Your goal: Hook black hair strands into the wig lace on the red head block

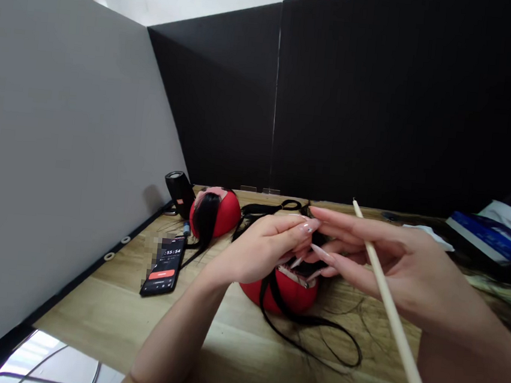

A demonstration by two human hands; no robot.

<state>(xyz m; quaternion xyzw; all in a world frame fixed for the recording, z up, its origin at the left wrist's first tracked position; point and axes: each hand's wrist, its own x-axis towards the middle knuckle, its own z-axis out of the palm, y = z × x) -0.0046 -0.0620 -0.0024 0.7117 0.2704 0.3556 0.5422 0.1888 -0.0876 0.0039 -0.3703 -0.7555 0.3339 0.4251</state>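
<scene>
My left hand is closed in a pinch above a red dome-shaped form, fingertips meeting those of my right hand. Whatever lies in the pinch is hidden by the fingers. My right hand carries a long pale wooden stick with a tiny hooked tip, a hook needle, lying across the hand by the base of the thumb. Its tip points up and away from the form. Long black hair hangs from the form and loops onto the table; a lace edge shows beneath the fingers.
A second red form with black hair stands behind to the left, near a black cylinder. A phone lies on the wooden table. A blue box sits at the right. Dark panels close off the back.
</scene>
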